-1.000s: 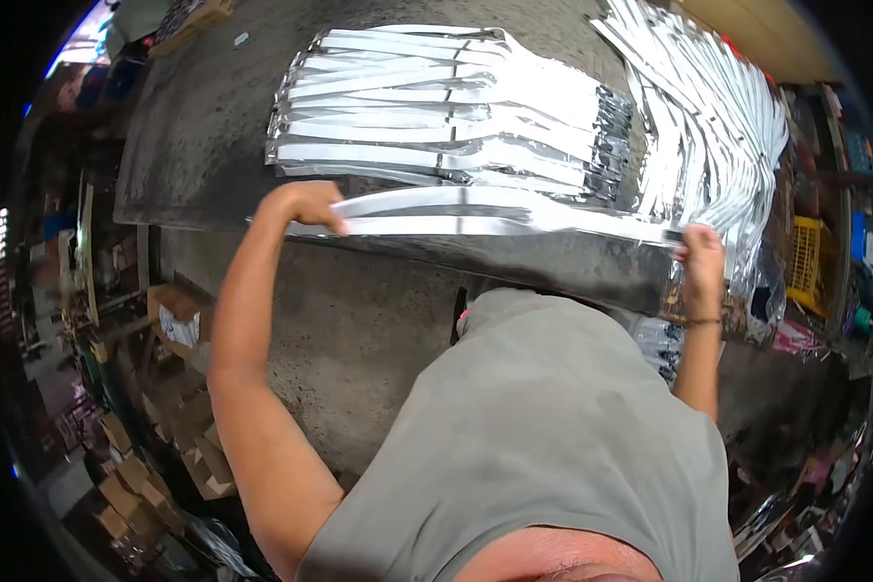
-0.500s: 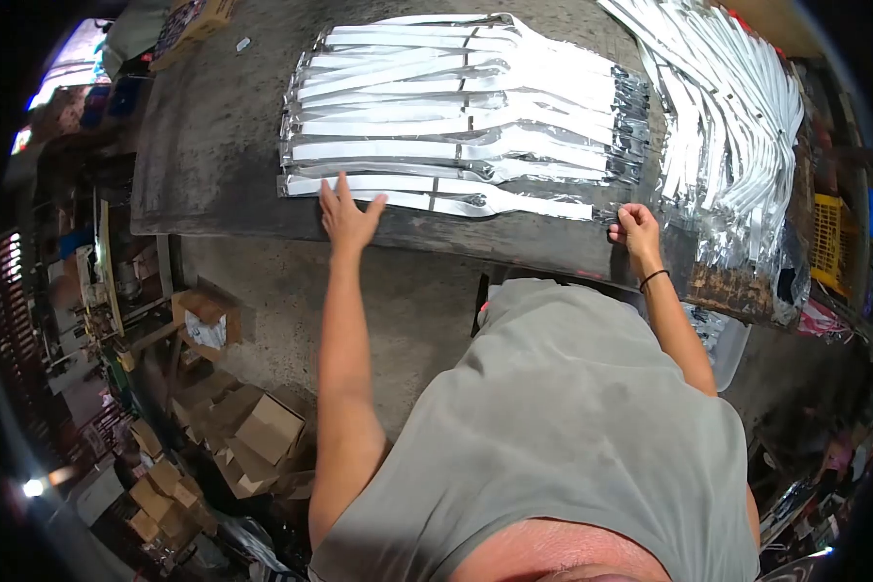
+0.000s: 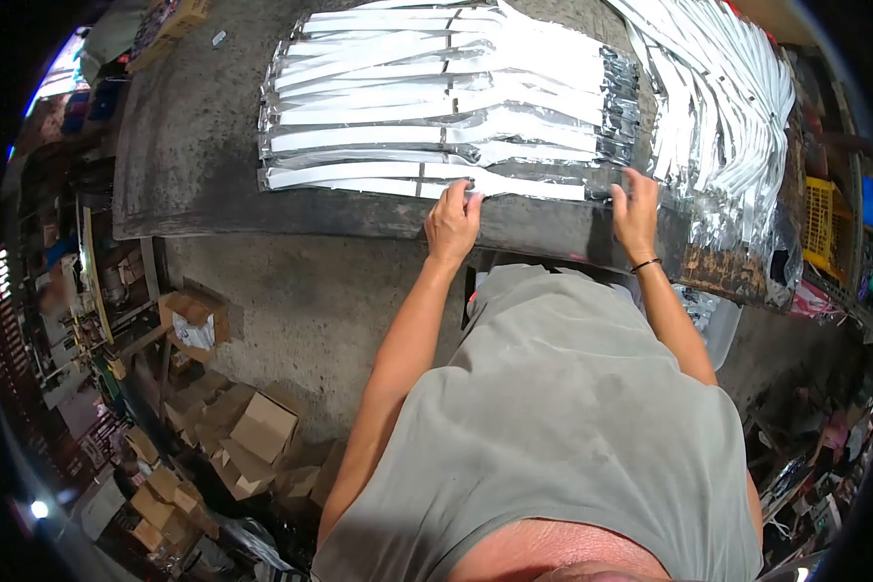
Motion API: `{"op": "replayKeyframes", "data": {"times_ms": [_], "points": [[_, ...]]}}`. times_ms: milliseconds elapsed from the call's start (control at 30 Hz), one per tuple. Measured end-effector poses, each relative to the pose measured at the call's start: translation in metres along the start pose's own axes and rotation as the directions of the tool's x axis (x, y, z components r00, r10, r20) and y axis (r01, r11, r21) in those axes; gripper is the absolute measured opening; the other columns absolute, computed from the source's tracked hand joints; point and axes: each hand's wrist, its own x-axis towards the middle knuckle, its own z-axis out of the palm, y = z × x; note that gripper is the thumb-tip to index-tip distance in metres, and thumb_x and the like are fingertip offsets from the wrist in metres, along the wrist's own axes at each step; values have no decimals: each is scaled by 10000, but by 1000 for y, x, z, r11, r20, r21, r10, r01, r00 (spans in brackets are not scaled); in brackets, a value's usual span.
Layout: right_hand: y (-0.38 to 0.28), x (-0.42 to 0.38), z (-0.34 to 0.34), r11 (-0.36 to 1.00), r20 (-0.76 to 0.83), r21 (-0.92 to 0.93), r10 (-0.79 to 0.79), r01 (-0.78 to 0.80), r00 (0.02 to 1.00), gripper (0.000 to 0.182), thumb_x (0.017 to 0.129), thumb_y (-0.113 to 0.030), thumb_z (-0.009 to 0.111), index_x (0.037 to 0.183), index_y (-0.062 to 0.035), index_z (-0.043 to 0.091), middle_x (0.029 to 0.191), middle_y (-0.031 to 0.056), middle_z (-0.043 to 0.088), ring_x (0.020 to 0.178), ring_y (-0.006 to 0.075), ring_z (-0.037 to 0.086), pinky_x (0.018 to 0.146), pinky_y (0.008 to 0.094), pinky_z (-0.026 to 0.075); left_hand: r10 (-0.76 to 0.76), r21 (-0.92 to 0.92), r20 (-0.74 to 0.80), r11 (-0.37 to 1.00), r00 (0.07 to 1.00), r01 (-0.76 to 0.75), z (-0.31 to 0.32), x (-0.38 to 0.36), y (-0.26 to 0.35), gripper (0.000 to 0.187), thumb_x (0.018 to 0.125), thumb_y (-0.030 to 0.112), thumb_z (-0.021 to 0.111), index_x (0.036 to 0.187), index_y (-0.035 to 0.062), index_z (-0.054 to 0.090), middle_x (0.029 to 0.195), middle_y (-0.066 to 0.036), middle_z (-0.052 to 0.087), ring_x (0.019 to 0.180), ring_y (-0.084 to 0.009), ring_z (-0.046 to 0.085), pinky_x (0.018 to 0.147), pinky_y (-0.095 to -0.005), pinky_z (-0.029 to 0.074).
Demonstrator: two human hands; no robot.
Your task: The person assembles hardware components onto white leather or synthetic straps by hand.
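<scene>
Several white straps in clear plastic (image 3: 378, 136) lie side by side across the dark table (image 3: 194, 145), with black ends toward the right. My left hand (image 3: 453, 221) touches the nearest strap at its middle, thumb and forefinger close to a small dark part; what its fingertips hold, if anything, is too small to name. Near the right end of that strap, my right hand (image 3: 635, 209) has its thumb and fingers apart, with nothing between them. It wears a thin dark band at the wrist.
A large heap of white straps (image 3: 727, 107) covers the table's right end. Beyond it stands a yellow crate (image 3: 821, 225). Below the table's right edge is a clear plastic bin (image 3: 723, 335). Cardboard boxes (image 3: 264, 427) are on the floor at the lower left.
My left hand has moved right along the nearest strap, from its left part to its middle. My right hand has let go of the strap's right end and opened. The view has shifted slightly.
</scene>
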Motion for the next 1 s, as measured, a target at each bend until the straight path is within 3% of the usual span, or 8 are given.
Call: {"op": "replayKeyframes", "data": {"times_ms": [100, 233, 267, 400, 600, 700, 900, 1000], "points": [[-39, 1, 3, 951, 257, 143, -302, 273, 918, 372, 829, -86, 628, 1190, -43, 550, 1016, 137, 568, 947, 325, 536, 837, 382, 452, 7, 11, 9, 1000, 1000, -7, 15, 10, -11, 217, 883, 262, 612, 1009, 89, 574, 900, -139, 649, 818, -387, 619, 682, -474, 479], [-83, 1, 36, 808, 476, 226, -579, 544, 662, 510, 793, -107, 670, 1276, -76, 508, 983, 96, 576, 901, 296, 544, 797, 382, 463, -94, 29, 89, 995, 992, 92, 9, 19, -7, 209, 888, 277, 596, 960, 82, 578, 876, -147, 671, 818, -396, 628, 682, -480, 478], [-85, -2, 51, 767, 500, 177, -610, 616, 615, 579, 782, -166, 693, 1315, -90, 479, 981, 81, 571, 891, 269, 546, 778, 364, 475, -99, 25, 75, 995, 992, 98, 8, 18, -5, 206, 881, 275, 601, 944, 80, 580, 858, -145, 678, 813, -391, 635, 681, -478, 480], [-102, 0, 71, 763, 580, 67, -555, 643, 597, 652, 783, -285, 697, 1362, -119, 447, 984, 49, 555, 896, 239, 547, 734, 362, 491, -136, 37, 54, 990, 989, 135, 11, 18, -4, 210, 873, 296, 612, 944, 99, 596, 829, -142, 677, 797, -381, 642, 675, -468, 482], [-98, -2, 68, 713, 602, 98, -598, 694, 529, 532, 802, -277, 681, 1285, -118, 525, 987, 43, 558, 899, 237, 549, 744, 353, 487, -163, 48, 36, 986, 986, 161, 12, 16, -2, 198, 872, 291, 604, 933, 104, 587, 847, -138, 678, 807, -391, 637, 683, -488, 481], [-93, -3, 62, 654, 661, 191, -637, 732, 398, 483, 802, -260, 681, 1244, -113, 554, 988, 47, 563, 902, 241, 553, 752, 361, 487, -172, 54, 49, 984, 984, 169, 12, 17, -4, 196, 872, 296, 606, 929, 109, 587, 843, -135, 678, 802, -392, 637, 676, -492, 481], [-101, -2, 67, 792, 562, 165, -565, 588, 604, 454, 802, -243, 684, 1215, -110, 553, 954, 82, 579, 916, 268, 566, 762, 383, 486, -167, 39, 47, 985, 985, 166, 13, 16, -6, 205, 872, 307, 608, 929, 111, 587, 846, -134, 677, 801, -387, 638, 671, -491, 479], [-100, -2, 71, 818, 645, 270, -546, 508, 535, 319, 830, -207, 662, 1114, -68, 619, 953, 110, 591, 899, 286, 590, 777, 403, 487, -175, 10, 57, 985, 983, 174, 12, 15, -7, 212, 869, 302, 614, 950, 108, 588, 826, -127, 671, 799, -375, 638, 677, -483, 480]]}}
